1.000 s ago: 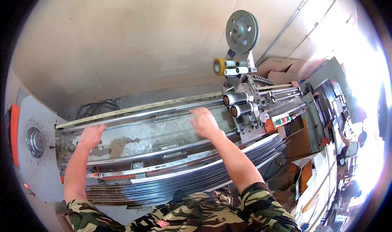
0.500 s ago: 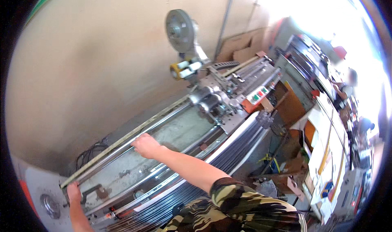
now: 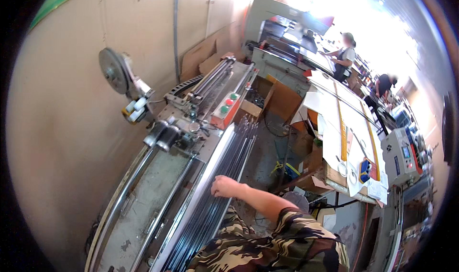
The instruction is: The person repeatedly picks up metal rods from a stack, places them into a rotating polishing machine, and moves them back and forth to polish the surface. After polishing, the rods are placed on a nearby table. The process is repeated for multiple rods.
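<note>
A worker's right hand (image 3: 225, 187), at the centre of the frame, curls loosely over a bundle of what appear to be slender dark metal rods (image 3: 198, 229); whether the fingers grasp any cannot be told. The bundle stretches from the lower middle to just above centre, beside a machine's chrome guide rails (image 3: 165, 210). A red control box (image 3: 227, 111) with green and red buttons sits above centre; a spoked wheel (image 3: 112, 71) stands at upper left.
</note>
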The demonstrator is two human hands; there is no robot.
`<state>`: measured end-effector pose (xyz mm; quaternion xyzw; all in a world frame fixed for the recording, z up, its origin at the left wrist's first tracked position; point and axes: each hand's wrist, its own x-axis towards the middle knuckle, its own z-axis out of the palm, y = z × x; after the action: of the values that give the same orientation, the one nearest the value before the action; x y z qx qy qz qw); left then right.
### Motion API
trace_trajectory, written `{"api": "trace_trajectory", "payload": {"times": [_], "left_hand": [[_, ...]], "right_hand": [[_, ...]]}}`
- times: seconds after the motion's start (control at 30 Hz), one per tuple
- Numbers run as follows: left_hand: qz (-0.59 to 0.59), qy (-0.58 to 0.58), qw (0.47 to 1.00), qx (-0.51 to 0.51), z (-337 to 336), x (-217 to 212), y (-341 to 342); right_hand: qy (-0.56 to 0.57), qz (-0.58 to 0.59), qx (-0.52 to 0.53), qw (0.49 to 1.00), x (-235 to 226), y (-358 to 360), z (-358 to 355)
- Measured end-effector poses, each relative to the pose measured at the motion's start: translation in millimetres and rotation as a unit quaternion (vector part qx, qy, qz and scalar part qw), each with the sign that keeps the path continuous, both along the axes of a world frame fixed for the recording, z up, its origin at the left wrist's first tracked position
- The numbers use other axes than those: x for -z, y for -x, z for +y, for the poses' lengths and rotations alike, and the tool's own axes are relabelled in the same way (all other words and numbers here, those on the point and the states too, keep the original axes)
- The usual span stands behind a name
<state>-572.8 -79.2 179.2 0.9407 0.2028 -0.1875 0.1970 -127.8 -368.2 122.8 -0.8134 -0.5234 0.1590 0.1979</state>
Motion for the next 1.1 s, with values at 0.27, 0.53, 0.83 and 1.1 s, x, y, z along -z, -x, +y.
{"api": "trace_trajectory", "payload": {"times": [0.27, 0.53, 0.83, 1.1], "left_hand": [[-0.202, -0.096, 0.975, 0.007, -34.7, 12.1, -65.6], [-0.299, -0.051, 0.952, 0.029, -167.5, -38.2, -311.4], [-0.36, 0.057, 0.916, 0.167, -343.0, -28.9, -563.1], [-0.26, 0.092, 0.949, 0.15, -390.2, -44.8, -715.4]], "right_hand": [[-0.08, -0.016, 0.096, 0.992, -10.4, 5.2, -24.1], [-0.278, 0.369, 0.191, 0.866, -62.7, -86.1, -62.6], [-0.27, 0.545, 0.019, 0.793, -60.7, -240.7, -204.1], [-0.096, 0.01, 0.277, 0.956, -127.8, -455.5, -406.8]]}}
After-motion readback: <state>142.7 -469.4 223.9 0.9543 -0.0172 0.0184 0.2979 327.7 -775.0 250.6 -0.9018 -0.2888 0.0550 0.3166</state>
